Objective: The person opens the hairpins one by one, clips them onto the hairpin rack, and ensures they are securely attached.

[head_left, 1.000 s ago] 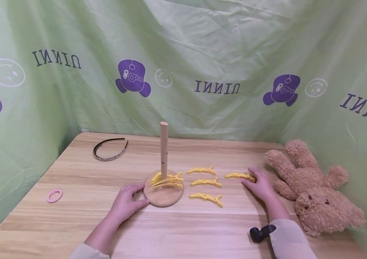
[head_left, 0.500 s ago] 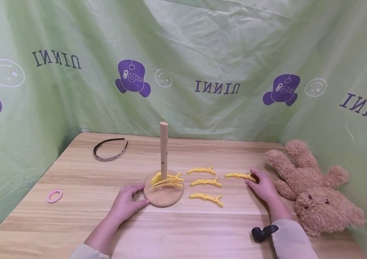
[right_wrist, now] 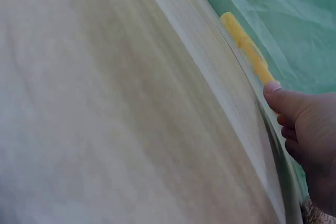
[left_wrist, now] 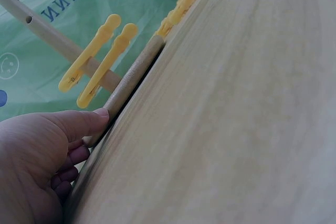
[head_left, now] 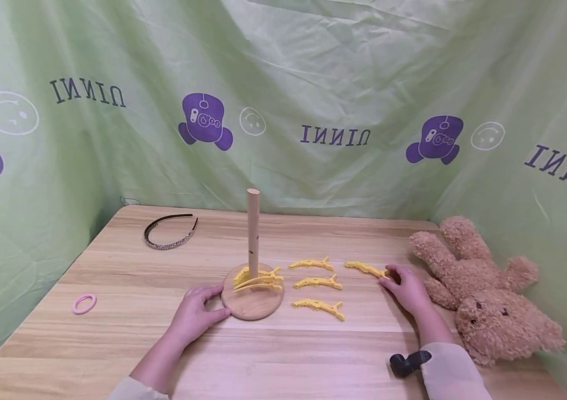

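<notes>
My left hand (head_left: pixel 194 315) holds the round base (head_left: pixel 253 308) of a wooden stand at its left edge, the thumb against the rim in the left wrist view. From the base rises an upright post (head_left: pixel 253 228). Yellow hair clips (head_left: pixel 265 284) sit low around the post, just above the base. At the right, my right hand (head_left: pixel 406 289) pinches another yellow hair clip (right_wrist: pixel 247 45) by its handle end between thumb and fingers. Its long end points left, tilted slightly up off the table. Three more yellow clips (head_left: pixel 317 281) lie between the stand and that hand.
A brown teddy bear (head_left: pixel 483 289) lies right beside my right forearm. Back left is a black headband (head_left: pixel 168 244) with a glittery band; a pink hair ring (head_left: pixel 84 304) lies at the left. Green printed cloth (head_left: pixel 283 83) hangs behind the wooden table (head_left: pixel 283 361).
My right hand has slid slightly right to the clip's handle end, and the clip's long end has tipped up a little. My left hand and the stand have stayed put.
</notes>
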`<state>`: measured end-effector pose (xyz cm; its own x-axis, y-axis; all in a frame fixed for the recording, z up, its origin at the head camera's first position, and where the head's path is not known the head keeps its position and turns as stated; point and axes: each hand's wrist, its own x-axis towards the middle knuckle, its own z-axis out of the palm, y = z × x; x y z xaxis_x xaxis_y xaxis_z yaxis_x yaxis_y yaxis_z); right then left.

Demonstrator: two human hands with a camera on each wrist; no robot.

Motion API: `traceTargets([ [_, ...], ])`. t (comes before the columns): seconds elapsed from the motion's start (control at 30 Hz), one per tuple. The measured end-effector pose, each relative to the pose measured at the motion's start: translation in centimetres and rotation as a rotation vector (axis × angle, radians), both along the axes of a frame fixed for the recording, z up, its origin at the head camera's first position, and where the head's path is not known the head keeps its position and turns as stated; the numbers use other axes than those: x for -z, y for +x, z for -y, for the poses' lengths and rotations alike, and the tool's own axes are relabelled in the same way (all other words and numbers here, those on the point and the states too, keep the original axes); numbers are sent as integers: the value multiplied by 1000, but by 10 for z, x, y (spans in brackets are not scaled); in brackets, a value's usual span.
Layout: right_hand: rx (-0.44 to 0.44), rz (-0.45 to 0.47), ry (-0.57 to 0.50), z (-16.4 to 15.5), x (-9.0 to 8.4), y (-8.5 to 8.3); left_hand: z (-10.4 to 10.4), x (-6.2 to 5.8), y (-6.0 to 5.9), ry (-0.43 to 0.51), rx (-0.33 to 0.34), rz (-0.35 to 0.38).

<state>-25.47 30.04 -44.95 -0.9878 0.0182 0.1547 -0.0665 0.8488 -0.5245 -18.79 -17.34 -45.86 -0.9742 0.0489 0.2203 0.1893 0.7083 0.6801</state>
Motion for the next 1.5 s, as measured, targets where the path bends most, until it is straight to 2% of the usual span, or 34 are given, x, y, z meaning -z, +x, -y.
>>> traceTargets([
  [0.17, -26, 24, -67, 12, -11, 0, 0, -1, 0, 8, -3, 5],
  [0.37, -95, 0, -155, 37, -24, 2, 0, -1, 0, 3, -2, 1],
  [0.63, -155, -34, -137, 73, -46, 7, 0, 0, 0, 7, 0, -11],
  [0.97, -315, -118, -132, 125, -66, 17, 0, -2, 1, 13, 3, -5],
  [1.13, -346, -114, -146, 154, -70, 19, 0, -2, 1, 15, 5, -6],
  [1.4, -357, -47, -170, 191, -67, 15, 1, 1, 0, -1, 6, -21],
  [1.5, -390, -42, -158, 200, -65, 12, 0, 1, 0, 4, 4, -24],
])
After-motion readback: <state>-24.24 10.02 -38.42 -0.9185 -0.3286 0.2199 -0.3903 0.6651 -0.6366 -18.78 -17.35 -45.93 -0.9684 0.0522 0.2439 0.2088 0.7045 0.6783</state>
